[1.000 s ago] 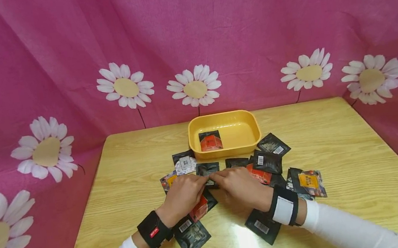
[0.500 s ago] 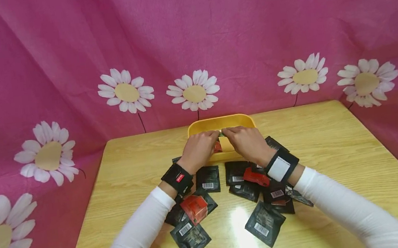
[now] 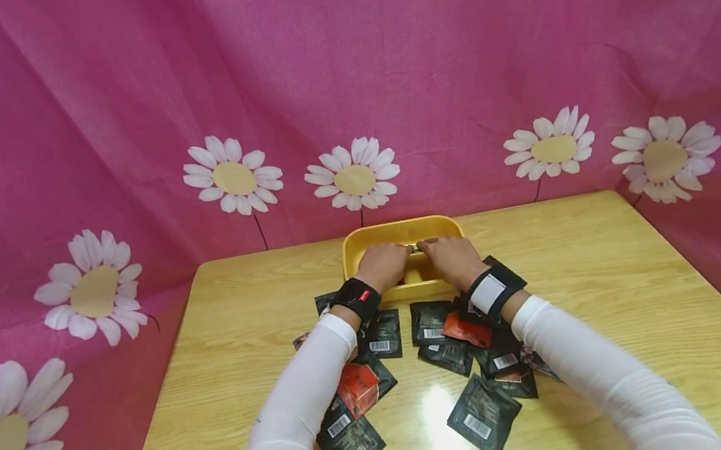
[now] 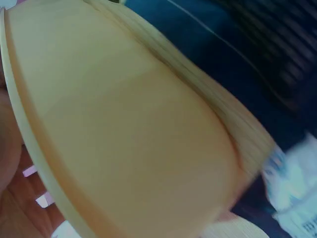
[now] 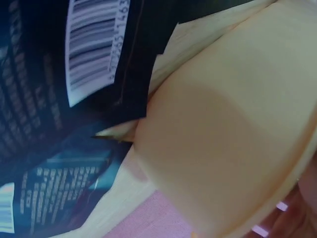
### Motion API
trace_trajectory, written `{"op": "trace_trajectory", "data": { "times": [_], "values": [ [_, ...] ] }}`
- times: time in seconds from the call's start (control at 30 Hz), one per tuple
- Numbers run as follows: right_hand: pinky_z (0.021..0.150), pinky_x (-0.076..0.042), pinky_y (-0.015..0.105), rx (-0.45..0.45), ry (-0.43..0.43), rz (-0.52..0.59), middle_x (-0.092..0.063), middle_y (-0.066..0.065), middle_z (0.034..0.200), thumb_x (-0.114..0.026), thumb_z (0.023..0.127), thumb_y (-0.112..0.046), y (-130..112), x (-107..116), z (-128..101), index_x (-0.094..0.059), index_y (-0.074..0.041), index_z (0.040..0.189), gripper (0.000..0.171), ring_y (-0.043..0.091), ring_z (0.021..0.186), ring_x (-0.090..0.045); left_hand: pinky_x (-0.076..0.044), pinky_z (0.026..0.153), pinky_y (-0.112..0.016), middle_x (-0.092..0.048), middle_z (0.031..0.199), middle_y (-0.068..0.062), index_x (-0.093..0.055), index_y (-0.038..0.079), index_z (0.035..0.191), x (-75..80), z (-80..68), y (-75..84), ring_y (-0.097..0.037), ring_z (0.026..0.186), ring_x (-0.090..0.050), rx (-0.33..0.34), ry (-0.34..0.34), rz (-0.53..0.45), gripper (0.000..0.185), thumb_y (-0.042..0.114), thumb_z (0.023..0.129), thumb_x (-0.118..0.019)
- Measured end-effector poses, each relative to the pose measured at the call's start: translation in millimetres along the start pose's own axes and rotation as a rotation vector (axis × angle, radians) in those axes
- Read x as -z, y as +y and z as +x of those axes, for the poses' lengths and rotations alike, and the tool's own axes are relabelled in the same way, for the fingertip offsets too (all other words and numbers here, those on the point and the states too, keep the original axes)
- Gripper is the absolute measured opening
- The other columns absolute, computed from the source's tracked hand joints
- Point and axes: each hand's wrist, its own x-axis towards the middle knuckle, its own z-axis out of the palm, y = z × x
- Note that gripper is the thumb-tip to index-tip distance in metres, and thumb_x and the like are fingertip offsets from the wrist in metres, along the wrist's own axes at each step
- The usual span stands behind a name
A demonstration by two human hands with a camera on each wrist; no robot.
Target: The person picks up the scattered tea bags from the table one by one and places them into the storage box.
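Both hands are over the yellow tray [image 3: 408,292] in the head view, with their fingertips almost meeting. The left hand [image 3: 385,265] and the right hand [image 3: 451,259] pinch a thin sachet [image 3: 414,249] between them; only a narrow strip of it shows, and the fingers hide the rest. Each wrist view is mostly filled by the tray's outer wall [image 4: 138,129], [image 5: 218,124]. Behind the rim, part of the left hand [image 4: 7,144] and part of the right hand [image 5: 292,213] appear. Little of the tray's contents can be seen past the hands.
Several black sachets lie in front of the tray, among them a barcoded one [image 3: 382,334] and one nearest the front right [image 3: 485,419]. Red-fronted sachets [image 3: 358,388] lie in both groups. A pink flowered cloth [image 3: 451,81] hangs behind the wooden table [image 3: 262,295].
Both hands have moved forward from the sachets on the table to above the tray, carrying a sachet. Over the last half second they stay there, the left shifting slightly right.
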Motion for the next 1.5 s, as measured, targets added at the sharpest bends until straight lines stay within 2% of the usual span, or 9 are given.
{"op": "trace_trajectory", "data": {
  "times": [0.13,0.33,0.53,0.7,0.9,1.07,1.17,1.37,1.5],
  "values": [
    [0.060,-0.055,0.053,-0.011,-0.043,0.018,-0.070,0.013,0.091,-0.064,0.090,-0.008,3,-3,0,-0.069,-0.010,0.115,0.026,0.035,0.080,-0.068,-0.055,0.077,-0.040,-0.072,0.104,-0.001,-0.068,0.021,0.122,-1.9,5.8,3.0,-0.020,0.093,-0.067,0.024,-0.077,-0.006,0.026,0.019,0.100,-0.055],
    [0.070,-0.055,0.053,0.000,-0.070,0.062,-0.069,0.017,0.107,-0.065,0.092,-0.024,3,4,-2,-0.062,-0.004,0.128,0.041,0.036,0.090,-0.067,-0.053,0.077,-0.040,-0.070,0.099,-0.003,-0.065,0.016,0.111,-6.2,6.2,3.5,-0.021,0.091,-0.067,0.023,-0.143,-0.128,0.023,0.029,0.103,-0.048],
    [0.080,-0.054,0.052,-0.015,-0.088,0.064,-0.061,0.019,0.130,-0.064,0.093,-0.026,0,15,-5,-0.058,-0.004,0.134,0.047,0.036,0.099,-0.067,-0.046,0.099,-0.042,-0.060,0.135,-0.005,-0.054,0.013,0.141,0.3,-4.7,-1.3,-0.023,0.122,-0.058,0.030,-0.125,-0.174,0.045,0.036,0.102,-0.050],
    [0.088,-0.052,0.051,0.036,0.005,0.100,-0.053,0.020,0.141,-0.064,0.094,-0.030,-19,34,-20,-0.054,-0.003,0.139,0.053,0.037,0.115,-0.060,-0.035,0.110,-0.050,-0.043,0.152,-0.008,-0.040,0.014,0.151,20.4,-47.0,-2.0,-0.027,0.139,-0.040,0.081,-0.058,-0.125,0.064,0.047,0.098,-0.054],
    [0.100,-0.046,0.049,0.153,0.107,0.154,-0.046,0.020,0.147,-0.064,0.094,-0.037,-58,58,-48,-0.048,-0.003,0.144,0.062,0.036,0.125,-0.054,-0.037,0.108,-0.053,-0.042,0.152,-0.012,-0.044,0.010,0.149,40.1,-126.7,-0.2,-0.032,0.139,-0.039,0.057,0.076,-0.090,0.066,0.049,0.096,-0.056],
    [0.104,-0.042,0.048,0.266,0.087,0.202,-0.045,0.016,0.149,-0.068,0.091,-0.040,-94,62,-69,-0.047,-0.006,0.145,0.068,0.034,0.130,-0.050,-0.038,0.108,-0.051,-0.045,0.149,-0.014,-0.047,0.007,0.146,38.5,-185.9,6.2,-0.033,0.137,-0.043,0.043,0.111,-0.143,0.069,0.047,0.092,-0.062],
    [0.105,-0.042,0.048,0.329,0.000,0.199,-0.045,0.014,0.149,-0.069,0.089,-0.046,-117,53,-82,-0.047,-0.008,0.146,0.072,0.033,0.131,-0.049,-0.041,0.105,-0.051,-0.049,0.146,-0.015,-0.051,0.006,0.143,27.9,-213.5,13.1,-0.033,0.134,-0.047,0.056,0.066,-0.184,0.069,0.049,0.091,-0.064],
    [0.109,-0.038,0.045,0.423,-0.225,0.223,-0.042,0.012,0.152,-0.070,0.087,-0.046,-147,24,-99,-0.045,-0.010,0.148,0.075,0.029,0.137,-0.042,-0.047,0.098,-0.052,-0.056,0.138,-0.017,-0.057,0.004,0.137,-1.5,-239.4,26.3,-0.034,0.127,-0.053,0.120,-0.071,-0.273,0.075,0.060,0.086,-0.064],
    [0.109,-0.038,0.041,0.466,-0.256,0.245,-0.046,0.009,0.149,-0.072,0.085,-0.036,-154,9,-101,-0.047,-0.009,0.146,0.071,0.024,0.136,-0.045,-0.049,0.096,-0.049,-0.059,0.133,-0.017,-0.059,0.003,0.134,-17.1,-242.2,29.0,-0.033,0.121,-0.057,0.114,-0.077,-0.260,0.079,0.059,0.080,-0.072]
  ]
}}
